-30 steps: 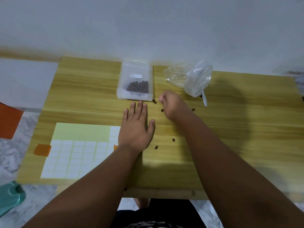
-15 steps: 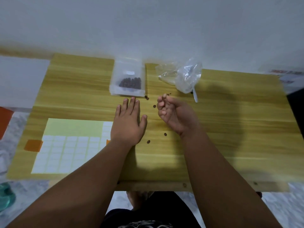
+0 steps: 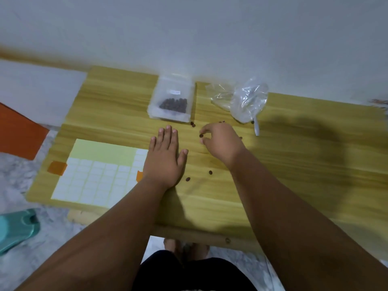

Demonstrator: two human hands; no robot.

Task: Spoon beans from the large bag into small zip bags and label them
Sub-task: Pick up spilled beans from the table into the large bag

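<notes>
A small frosted zip bag (image 3: 171, 100) with dark beans and a white label lies at the table's back middle. A crumpled clear large bag (image 3: 247, 101) sits to its right, with a white spoon handle (image 3: 256, 129) poking out below it. My left hand (image 3: 165, 156) rests flat on the wood, fingers spread. My right hand (image 3: 220, 143) hovers palm down, its thumb and fingertips pinched on a single bean (image 3: 201, 135). Loose beans lie scattered: one (image 3: 192, 124) by the zip bag, two (image 3: 210, 172) nearer me.
A label sheet (image 3: 98, 171) with a grid of white stickers lies at the front left, held by orange tape. The wooden table (image 3: 304, 164) butts against a white wall. An orange object (image 3: 19, 133) and a teal object (image 3: 16, 227) lie on the floor at left.
My right hand turned over from palm up and moved down to the wood, its fingertips pinching a loose bean. The left hand stayed flat in place.
</notes>
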